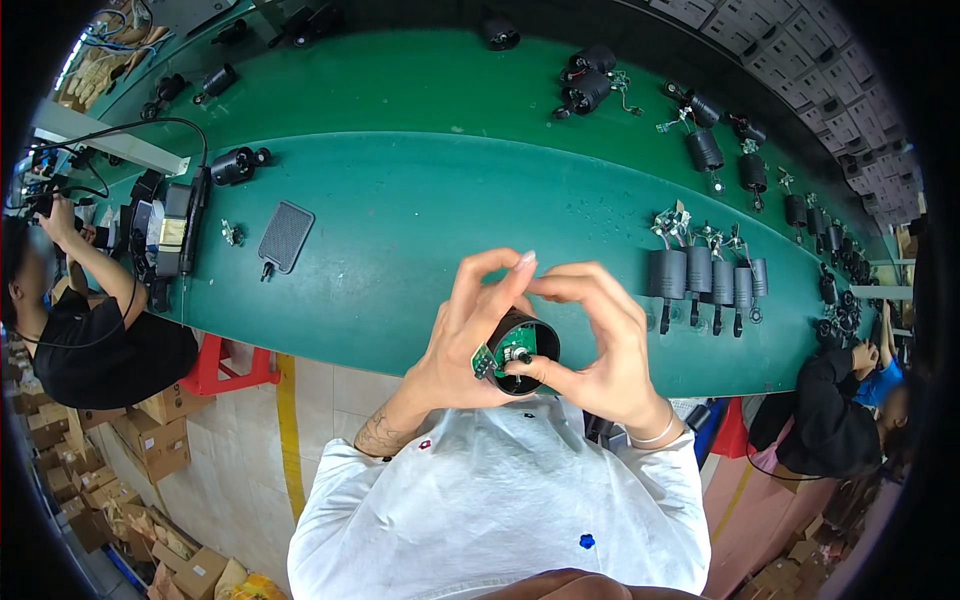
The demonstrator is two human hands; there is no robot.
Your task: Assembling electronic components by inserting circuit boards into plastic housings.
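Two bare hands work at a black cup (544,342) held in front of the chest, close to the near edge of the worktop (400,250), its open mouth facing the wearer. The left hand (448,348) appears to grasp the cup's side, its upper fingers arched toward 1 o'clock. The right hand (615,365) enters from 4 o'clock, thumb inside the mouth; whether its other fingers grip anything cannot be told.

Uneven thumb pressure could tilt or crack the green circuit board (515,337) inside. At the cup's 9 o'clock rim, a small board (484,361) juts out beside the left palm; squeezing there could bend it or strain any wire joined to it. If the left grasp slackens while the thumb pushes, the cup could roll away or drop toward 6 o'clock. Similar black cups (698,272) stand well apart at 2 o'clock, so knocking them seems unlikely.
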